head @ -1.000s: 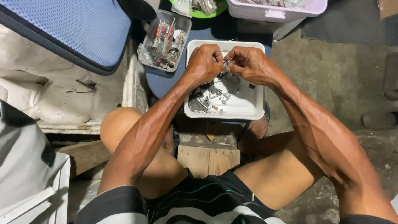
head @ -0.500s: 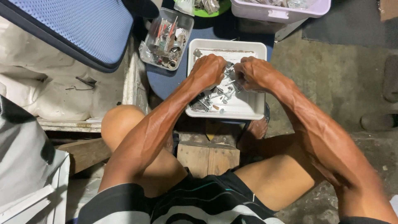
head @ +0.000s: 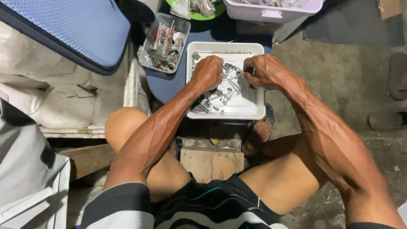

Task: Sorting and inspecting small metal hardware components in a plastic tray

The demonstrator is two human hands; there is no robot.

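Both hands hover curled over the white square tray of metal bolts. Left hand and right hand look loosely fisted; any grip is hidden. Bolts lie scattered, pointing every way.

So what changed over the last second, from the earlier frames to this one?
Both hands came apart and dropped: a second ago they met fingertip to fingertip over the white tray. Now the left hand and right hand sit lower, knuckles up, among the metal bolts. Whether either grips anything cannot be seen. The tray, the clear box of parts and the blue cushion stayed put.
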